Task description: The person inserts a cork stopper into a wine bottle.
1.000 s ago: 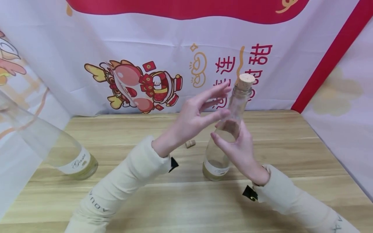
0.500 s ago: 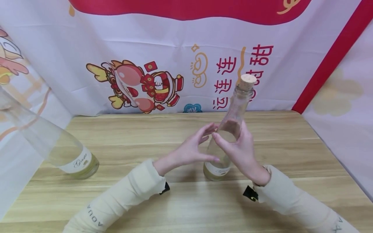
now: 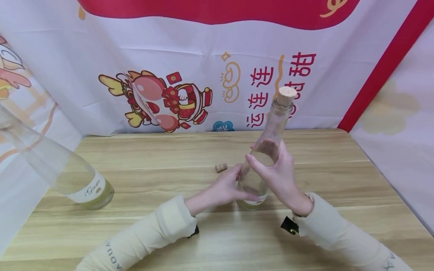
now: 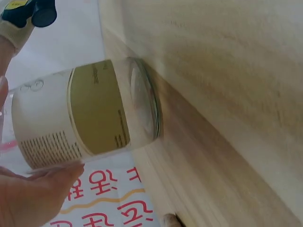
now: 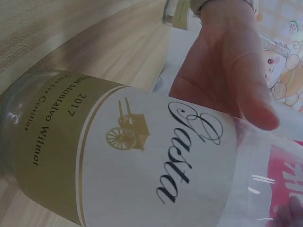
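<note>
A clear glass wine bottle [image 3: 276, 126] with a cork stopper [image 3: 286, 95] in its mouth stands on the wooden table. My right hand [image 3: 284, 177] grips it around the middle of the body, thumb on the near side. Lower down, my left hand [image 3: 230, 188] holds it from the left, its thumb lying across the label [image 5: 156, 156] area. The right wrist view shows the label close up, white above and olive-gold below, with the left hand [image 5: 222, 71] beside it. In the left wrist view the bottle's base [image 4: 144, 101] touches the tabletop.
A second clear bottle [image 3: 89, 188] with the same kind of label stands at the table's left. A small loose cork [image 3: 221, 167] lies on the table [image 3: 162, 154] just left of the held bottle. A printed white cloth [image 3: 190, 37] hangs behind the table.
My left hand has come down from beside the bottle's neck to its lower body and now grips it there. The right hand and the bottle have stayed put.
</note>
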`<state>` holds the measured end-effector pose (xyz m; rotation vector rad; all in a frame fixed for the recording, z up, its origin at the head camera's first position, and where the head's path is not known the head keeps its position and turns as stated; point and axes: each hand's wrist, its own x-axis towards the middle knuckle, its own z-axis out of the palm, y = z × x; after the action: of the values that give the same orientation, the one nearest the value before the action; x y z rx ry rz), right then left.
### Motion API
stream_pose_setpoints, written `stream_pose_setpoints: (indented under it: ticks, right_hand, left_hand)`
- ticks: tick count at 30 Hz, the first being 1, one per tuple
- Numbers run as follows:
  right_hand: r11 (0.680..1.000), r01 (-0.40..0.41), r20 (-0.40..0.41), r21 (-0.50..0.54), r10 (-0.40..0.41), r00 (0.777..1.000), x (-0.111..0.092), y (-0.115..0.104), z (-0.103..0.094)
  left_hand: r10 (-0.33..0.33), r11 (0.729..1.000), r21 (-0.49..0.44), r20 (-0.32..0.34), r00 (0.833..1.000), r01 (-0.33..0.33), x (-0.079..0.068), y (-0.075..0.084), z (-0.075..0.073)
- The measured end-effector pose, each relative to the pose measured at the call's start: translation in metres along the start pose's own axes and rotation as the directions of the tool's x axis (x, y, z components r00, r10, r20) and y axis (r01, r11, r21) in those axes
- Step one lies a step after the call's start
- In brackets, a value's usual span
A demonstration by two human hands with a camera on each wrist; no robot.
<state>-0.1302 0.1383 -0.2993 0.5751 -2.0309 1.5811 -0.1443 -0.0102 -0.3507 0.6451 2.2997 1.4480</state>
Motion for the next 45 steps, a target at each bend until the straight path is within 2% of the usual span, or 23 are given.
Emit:
stream_pose_setpoints:
  ticks: [5,11,14,20,26,28,33,39,42,45]
  right_hand:
    - [1.000,-0.005,-0.003,0.030,0.005,1.000,0.000,-0.001,-0.002]
    - [0.995,0.036,-0.007,0.096,-0.035,0.999,0.005,0.000,-0.010]
    - [0.996,0.034,-0.011,0.086,-0.033,0.999,0.016,0.000,-0.018]
    - [0.986,0.055,-0.065,0.159,-0.045,0.997,0.047,0.000,-0.039]
    - [1.000,0.018,-0.092,0.010,-0.017,0.996,0.074,0.004,-0.057]
    - [0.998,0.016,-0.087,-0.054,-0.020,0.996,0.082,0.007,-0.061]
    - [0.991,0.004,-0.094,-0.132,-0.016,0.995,0.099,0.004,-0.065]
    - [0.973,-0.036,-0.118,-0.230,0.009,0.993,0.117,-0.006,-0.066]
    - [0.960,-0.073,-0.122,-0.271,0.041,0.992,0.129,0.010,-0.070]
    - [0.951,-0.098,-0.135,-0.293,0.061,0.989,0.140,0.031,-0.074]
  left_hand:
    - [0.067,0.997,0.041,-0.039,0.997,-0.066,0.002,0.001,0.006]
    - [0.047,0.995,0.091,-0.049,0.998,-0.043,0.007,0.008,0.010]
    - [0.032,0.995,0.095,-0.058,0.998,-0.027,0.016,0.016,0.010]
    - [0.112,0.985,0.143,-0.119,0.987,-0.095,0.044,0.040,0.006]
    - [0.170,0.974,0.175,-0.160,0.972,-0.141,0.073,0.058,0.000]
    - [0.196,0.972,0.166,-0.168,0.966,-0.169,0.082,0.061,-0.003]
    - [0.219,0.968,0.168,-0.195,0.956,-0.187,0.100,0.068,-0.009]
    - [0.186,0.973,0.178,-0.235,0.954,-0.146,0.124,0.074,-0.014]
    - [0.154,0.980,0.162,-0.265,0.952,-0.114,0.136,0.073,-0.012]
    - [0.139,0.985,0.145,-0.307,0.942,-0.097,0.147,0.071,-0.009]
